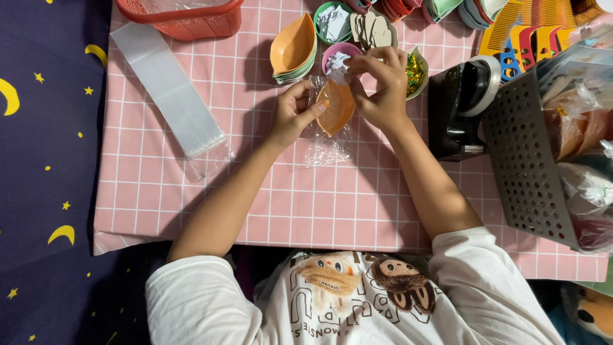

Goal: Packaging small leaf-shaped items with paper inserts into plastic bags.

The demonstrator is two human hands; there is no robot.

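Observation:
My left hand and my right hand hold a clear plastic bag over a pink checked table cover. Inside the bag is an orange leaf-shaped dish. The fingers of my left hand press the bag's left side against the dish. At the bag's top my right hand pinches the opening, where a small silvery-white packet shows. The bag's lower end lies crumpled on the cover.
A stack of orange leaf dishes and small bowls with packets and wrapped sweets lie beyond my hands. Also here: flat clear bags, a red basket, a black tape dispenser, a grey perforated basket, coloured combs.

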